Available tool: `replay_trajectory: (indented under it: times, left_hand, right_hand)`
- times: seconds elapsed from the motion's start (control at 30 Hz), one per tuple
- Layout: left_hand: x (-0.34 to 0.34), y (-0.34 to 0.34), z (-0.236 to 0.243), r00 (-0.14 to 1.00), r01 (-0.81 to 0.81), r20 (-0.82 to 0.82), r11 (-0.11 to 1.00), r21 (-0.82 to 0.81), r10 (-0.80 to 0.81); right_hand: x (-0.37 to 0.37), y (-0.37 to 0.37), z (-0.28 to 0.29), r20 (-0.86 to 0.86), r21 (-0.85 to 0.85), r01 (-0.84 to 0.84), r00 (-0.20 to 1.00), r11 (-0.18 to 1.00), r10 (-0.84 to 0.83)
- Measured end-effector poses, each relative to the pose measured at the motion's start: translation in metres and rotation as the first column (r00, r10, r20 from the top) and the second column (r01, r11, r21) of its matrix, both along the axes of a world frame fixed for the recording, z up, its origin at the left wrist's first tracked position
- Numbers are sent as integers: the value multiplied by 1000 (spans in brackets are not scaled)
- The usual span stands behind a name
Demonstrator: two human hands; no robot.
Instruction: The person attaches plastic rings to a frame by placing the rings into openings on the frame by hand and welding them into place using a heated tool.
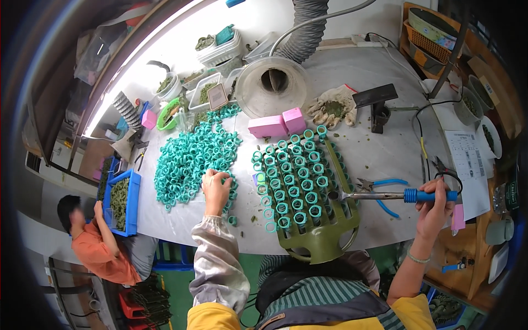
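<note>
At the right edge of a heap of teal wax-like rings (181,157), my left hand (216,190) has its fingertips drawn together. Whether a ring is between them I cannot make out. My right hand (432,214) is closed round the blue handle of a soldering iron (379,195). The iron's metal shaft points left, and its tip is at the right part of an olive-green frame (316,245). Rows of teal rings (300,190) sit on this frame, which lies in front of me at the table's near edge.
Pink blocks (268,127), a stained glove (334,107) and a black stand (378,110) lie behind the frame. Blue-handled pliers (388,182) rest beneath the iron. A clear suction hood (273,88) stands at the back. Another person (104,247) sits left beside a blue crate (131,212).
</note>
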State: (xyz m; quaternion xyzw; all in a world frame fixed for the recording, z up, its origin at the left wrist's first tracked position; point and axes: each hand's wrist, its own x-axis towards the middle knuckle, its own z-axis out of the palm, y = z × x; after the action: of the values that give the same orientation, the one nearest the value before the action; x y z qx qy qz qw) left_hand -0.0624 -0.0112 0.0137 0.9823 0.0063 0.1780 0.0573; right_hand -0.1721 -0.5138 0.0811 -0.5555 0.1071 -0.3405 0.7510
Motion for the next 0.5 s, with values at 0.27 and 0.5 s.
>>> replay_trajectory:
  times: [0.27,0.5]
  left_hand:
    - [-43,-118,66,886,247,8,457,-854,-465]
    - [-73,-182,77,733,367,-112,530,-765,-670]
  right_hand:
    - [-9,-8,2,-20,-32,26,999,999,-27]
    - [-13,-11,2,-13,-45,-6,1000,999,5]
